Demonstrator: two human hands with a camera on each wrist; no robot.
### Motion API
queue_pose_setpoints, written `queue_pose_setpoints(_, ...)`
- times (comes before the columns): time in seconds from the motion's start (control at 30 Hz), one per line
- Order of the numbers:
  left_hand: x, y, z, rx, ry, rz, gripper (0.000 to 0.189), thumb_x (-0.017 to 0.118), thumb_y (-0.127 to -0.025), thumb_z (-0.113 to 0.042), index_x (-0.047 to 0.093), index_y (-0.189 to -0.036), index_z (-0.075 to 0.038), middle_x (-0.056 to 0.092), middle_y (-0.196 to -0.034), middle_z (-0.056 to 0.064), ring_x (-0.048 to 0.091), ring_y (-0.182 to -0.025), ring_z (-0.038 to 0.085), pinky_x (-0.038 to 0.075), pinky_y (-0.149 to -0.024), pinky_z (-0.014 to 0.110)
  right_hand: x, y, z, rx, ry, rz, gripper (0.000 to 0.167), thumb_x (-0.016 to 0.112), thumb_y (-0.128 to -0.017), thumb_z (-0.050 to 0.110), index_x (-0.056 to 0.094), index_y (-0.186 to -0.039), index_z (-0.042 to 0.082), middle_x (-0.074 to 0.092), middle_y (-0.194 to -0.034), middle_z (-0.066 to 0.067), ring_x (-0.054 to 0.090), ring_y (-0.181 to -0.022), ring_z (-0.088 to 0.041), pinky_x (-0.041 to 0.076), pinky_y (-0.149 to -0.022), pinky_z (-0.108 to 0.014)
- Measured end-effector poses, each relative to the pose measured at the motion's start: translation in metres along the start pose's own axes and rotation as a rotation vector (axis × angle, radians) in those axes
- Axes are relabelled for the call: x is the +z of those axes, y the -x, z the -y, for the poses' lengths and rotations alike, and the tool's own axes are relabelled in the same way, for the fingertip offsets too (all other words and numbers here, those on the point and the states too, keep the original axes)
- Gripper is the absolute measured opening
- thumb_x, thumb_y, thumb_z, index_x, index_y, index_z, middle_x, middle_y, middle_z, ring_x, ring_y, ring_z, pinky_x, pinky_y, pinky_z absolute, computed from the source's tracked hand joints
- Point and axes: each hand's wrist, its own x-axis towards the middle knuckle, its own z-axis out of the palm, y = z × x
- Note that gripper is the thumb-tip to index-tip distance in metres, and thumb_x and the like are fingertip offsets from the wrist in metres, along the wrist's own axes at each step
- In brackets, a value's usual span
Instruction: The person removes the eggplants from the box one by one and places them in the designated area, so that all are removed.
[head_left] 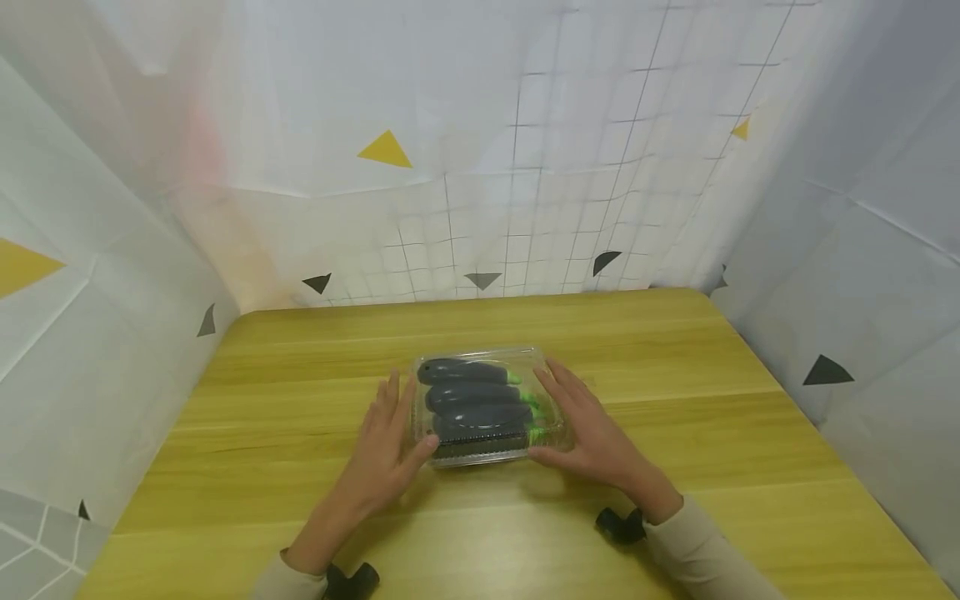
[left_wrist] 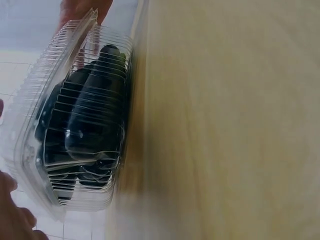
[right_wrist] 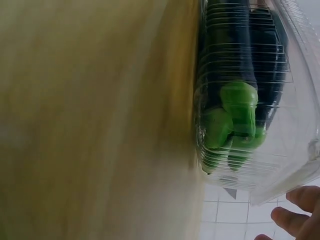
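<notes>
A clear plastic clamshell box (head_left: 480,459) sits closed on the wooden table, with dark eggplants (head_left: 474,397) side by side in it, their green stem ends to the right. My left hand (head_left: 384,450) is at the box's left side, fingers extended and thumb by the near left corner. On the opposite side my right hand (head_left: 596,437) lies along the right edge, fingers fairly straight, thumb at the near right corner. The left wrist view shows the ribbed box wall (left_wrist: 100,197) close by. Green caps (right_wrist: 240,102) show through the plastic in the right wrist view.
The wooden table (head_left: 285,433) extends around the box on all sides. White sheets with grid lines and yellow and dark triangles (head_left: 386,150) stand behind it and at both sides. Black wrist devices (head_left: 621,527) are by both sleeves.
</notes>
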Motion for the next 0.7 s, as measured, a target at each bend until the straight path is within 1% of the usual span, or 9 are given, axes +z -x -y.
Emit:
queue_pose_setpoints(0.17,0.003,0.001,0.002,-0.002,0.016,0.034,0.088,0.055,-0.104,-0.049,0.007,-0.169,-0.015,-0.006,-0.173,0.008,-0.004,-0.157,0.036,0.011,-0.120,0.069,0.002,0.001,0.001,0.003,-0.005,-0.004,0.115,0.085,-0.081,0.057,0.024,-0.167,0.012,0.015,-0.172,-0.013,0.019,-0.155,-0.035,0.027,-0.114,-0.072)
queue_pose_setpoints(0.23,0.004,0.001,0.004,-0.004,0.031,0.045,0.091,0.057,-0.103,-0.051,0.005,-0.169,-0.016,-0.006,-0.173,0.007,-0.003,-0.157,0.034,0.011,-0.121,0.068,0.002,0.002,0.001,0.002,-0.011,-0.002,0.116,0.086,-0.080,0.056,0.024,-0.167,0.013,0.013,-0.172,-0.013,0.019,-0.154,-0.036,0.030,-0.113,-0.071)
queue_pose_setpoints(0.37,0.008,-0.001,0.005,-0.001,0.041,0.055,0.104,0.065,-0.097,-0.057,0.002,-0.169,-0.015,-0.005,-0.173,0.005,0.001,-0.157,0.032,0.014,-0.121,0.065,0.003,0.003,0.000,0.014,-0.025,0.007,0.116,0.086,-0.080,0.057,0.023,-0.168,0.015,0.009,-0.173,-0.014,0.021,-0.153,-0.038,0.038,-0.109,-0.070)
queue_pose_setpoints(0.5,0.010,-0.001,0.006,0.024,0.040,0.045,0.120,0.075,-0.087,-0.063,0.002,-0.169,-0.013,-0.002,-0.174,0.008,0.008,-0.156,0.034,0.021,-0.119,0.065,0.005,0.005,-0.002,0.033,-0.046,0.018,0.114,0.085,-0.082,0.057,0.022,-0.168,0.016,0.009,-0.173,-0.013,0.023,-0.152,-0.039,0.045,-0.102,-0.069)
queue_pose_setpoints(0.6,0.012,-0.001,0.006,0.037,0.051,0.045,0.126,0.078,-0.083,-0.064,0.001,-0.168,-0.012,-0.001,-0.174,0.010,0.011,-0.156,0.036,0.023,-0.118,0.065,0.006,0.006,-0.002,0.041,-0.063,0.022,0.113,0.085,-0.082,0.057,0.022,-0.168,0.017,0.009,-0.173,-0.011,0.023,-0.153,-0.037,0.046,-0.101,-0.068)
queue_pose_setpoints(0.7,0.013,-0.001,0.007,0.033,0.072,0.048,0.127,0.079,-0.083,-0.063,0.000,-0.168,-0.012,-0.002,-0.174,0.010,0.013,-0.155,0.036,0.024,-0.118,0.064,0.006,0.006,-0.003,0.042,-0.074,0.021,0.114,0.085,-0.082,0.057,0.021,-0.168,0.016,0.009,-0.173,-0.011,0.021,-0.153,-0.035,0.045,-0.103,-0.068)
